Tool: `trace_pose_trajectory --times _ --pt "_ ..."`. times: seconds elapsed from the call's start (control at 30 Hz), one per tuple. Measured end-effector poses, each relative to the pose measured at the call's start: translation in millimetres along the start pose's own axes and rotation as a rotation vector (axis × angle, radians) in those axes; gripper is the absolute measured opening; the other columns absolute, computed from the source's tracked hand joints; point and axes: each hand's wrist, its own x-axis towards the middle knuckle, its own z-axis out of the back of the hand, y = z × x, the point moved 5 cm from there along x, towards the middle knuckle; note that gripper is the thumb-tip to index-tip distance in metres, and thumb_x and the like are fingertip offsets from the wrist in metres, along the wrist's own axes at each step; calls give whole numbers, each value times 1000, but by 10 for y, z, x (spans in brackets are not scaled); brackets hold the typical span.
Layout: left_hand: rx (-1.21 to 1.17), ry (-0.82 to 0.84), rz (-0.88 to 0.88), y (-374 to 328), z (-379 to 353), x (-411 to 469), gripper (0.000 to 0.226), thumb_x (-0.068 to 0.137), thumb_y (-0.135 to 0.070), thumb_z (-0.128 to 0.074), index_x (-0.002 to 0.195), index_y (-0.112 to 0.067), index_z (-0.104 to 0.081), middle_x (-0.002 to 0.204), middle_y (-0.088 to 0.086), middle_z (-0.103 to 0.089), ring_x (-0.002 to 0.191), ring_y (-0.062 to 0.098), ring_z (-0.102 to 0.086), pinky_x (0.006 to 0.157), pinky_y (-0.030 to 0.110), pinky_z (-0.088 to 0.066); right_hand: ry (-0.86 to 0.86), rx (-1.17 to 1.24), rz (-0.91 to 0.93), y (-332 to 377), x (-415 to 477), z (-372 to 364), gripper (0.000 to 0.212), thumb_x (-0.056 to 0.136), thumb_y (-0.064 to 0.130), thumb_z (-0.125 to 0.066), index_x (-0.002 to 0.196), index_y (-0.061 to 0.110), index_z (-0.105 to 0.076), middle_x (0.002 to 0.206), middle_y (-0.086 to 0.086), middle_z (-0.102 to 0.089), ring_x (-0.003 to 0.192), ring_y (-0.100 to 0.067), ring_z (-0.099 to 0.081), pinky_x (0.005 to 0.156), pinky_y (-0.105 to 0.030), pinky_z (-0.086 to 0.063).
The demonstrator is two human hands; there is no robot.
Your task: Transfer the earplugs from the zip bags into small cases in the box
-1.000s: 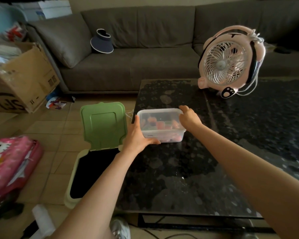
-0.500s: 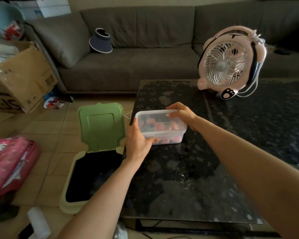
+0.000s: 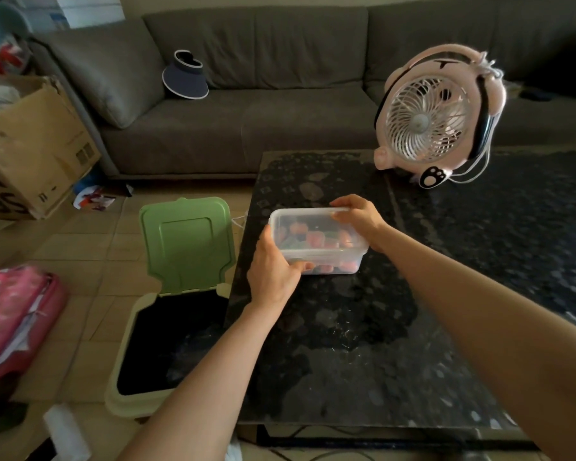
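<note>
The left hand curls its fingers round the near corner of the box on the table. The right hand pinches the far rim. Lid apparently on, so the transfer looks unstarted.

Dark speckled table: pink fan at back, clear box left

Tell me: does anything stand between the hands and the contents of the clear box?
Yes: the lid appears closed on the clear box, covering the pink items inside. The left hand grips its near-left corner; the right hand holds the far-right edge.
</note>
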Motion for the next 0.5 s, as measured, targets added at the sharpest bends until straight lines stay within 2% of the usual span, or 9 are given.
trace_pose_trajectory --times 0.13,0.2,0.3,0.4,0.5 --pt "-210 77 -3 -140 -179 -10 84 75 -23 -77 140 -12 -26 136 7 -45 122 20 -49 90 24 -45 -152 -97 0 -74 7 275 34 91 27 -60 125 20 -58 124 -5 -56 99 -15 -52 76 -25 -40" --pt "-289 140 -26 -197 -260 -14 84 79 -20 -75 144 -12 -22 141 5 -40 127 17 -43 93 18 -39 -190 -136 -8 -123 20 405 40 92 29 -58 131 21 -54 131 -7 -54 109 -20 -53 81 -24 -39" --pt "-336 211 -39 -228 -304 2 86 83 -17 -70 149 -14 -15 146 3 -34 133 15 -36 102 23 -35 -146 -166 -1 -133 2 507 44 94 27 -55 138 22 -48 137 -8 -50 121 -23 -50 85 -23 -37" --pt "-330 265 12 -203 -305 -7 84 86 -19 -67 150 -16 -12 149 2 -31 136 15 -33 101 23 -31 -108 -200 -2 -150 26 547 47 94 26 -55 140 21 -45 140 -7 -49 124 -23 -49 88 -23 -38" --pt "-296 186 0 -319 -78 24 79 85 -22 -68 148 -16 -21 149 5 -32 135 15 -34 100 22 -30 -186 -212 69 14 -111 603 51 92 30 -59 139 15 -47 139 -6 -51 125 -22 -49 93 -25 -38"
